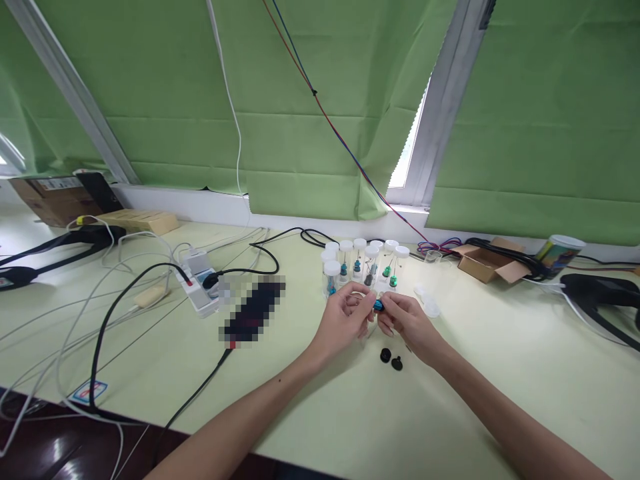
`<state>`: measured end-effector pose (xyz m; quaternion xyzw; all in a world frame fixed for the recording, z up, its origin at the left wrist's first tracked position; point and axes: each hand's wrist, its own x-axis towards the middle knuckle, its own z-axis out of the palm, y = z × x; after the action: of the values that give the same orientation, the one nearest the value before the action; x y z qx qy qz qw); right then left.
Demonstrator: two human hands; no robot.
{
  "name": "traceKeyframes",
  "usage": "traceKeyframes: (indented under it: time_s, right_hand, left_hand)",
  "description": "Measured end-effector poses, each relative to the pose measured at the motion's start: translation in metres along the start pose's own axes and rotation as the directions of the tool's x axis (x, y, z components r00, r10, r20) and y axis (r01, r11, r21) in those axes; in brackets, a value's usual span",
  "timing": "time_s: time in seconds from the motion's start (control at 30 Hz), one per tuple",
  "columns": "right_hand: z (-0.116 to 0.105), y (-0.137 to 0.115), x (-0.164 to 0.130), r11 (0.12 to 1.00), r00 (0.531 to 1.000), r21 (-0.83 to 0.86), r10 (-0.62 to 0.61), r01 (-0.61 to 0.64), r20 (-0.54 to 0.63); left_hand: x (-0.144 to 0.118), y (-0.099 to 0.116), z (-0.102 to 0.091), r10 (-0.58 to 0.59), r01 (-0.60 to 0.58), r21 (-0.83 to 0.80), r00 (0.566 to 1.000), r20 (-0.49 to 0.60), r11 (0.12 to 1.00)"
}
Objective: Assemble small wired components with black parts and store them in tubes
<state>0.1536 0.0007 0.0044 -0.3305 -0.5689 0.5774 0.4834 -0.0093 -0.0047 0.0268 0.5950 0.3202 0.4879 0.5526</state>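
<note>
While 2 small black round knobs (391, 359) lie loose at lower centre, the left hand (345, 320) and right hand (406, 322) pinch 1 small blue cylindrical piece (379, 305) between fingertips, steadying it before the white-capped clear plastic vials (361, 265) clustered behind.

Both forearms and hands (373, 320) are bare, without sleeves, rings or watch.

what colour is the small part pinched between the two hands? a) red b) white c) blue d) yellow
c: the small part held between the fingertips of the left hand and right hand is blue, just in front of the capped vials.
</note>
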Motion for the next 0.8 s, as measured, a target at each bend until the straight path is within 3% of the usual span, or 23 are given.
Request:
traceKeyframes:
  time_s: [0.47, 0.8]
  right_hand:
    - [0.0000, -0.0018, 0.0029, 0.997, 0.986, 0.071, 0.031, -0.019, -0.165]
    - [-0.0002, 0.0003, 0.0040, 0.989, 0.978, 0.064, 0.144, -0.136, -0.149]
  left_hand:
    - [-0.0016, -0.0012, -0.0040, 0.169, -0.166, 0.037, 0.981, -0.100, 0.985]
    - [-0.0029, -0.0048, -0.0017, 0.171, -0.164, 0.088, 0.982, -0.082, 0.983]
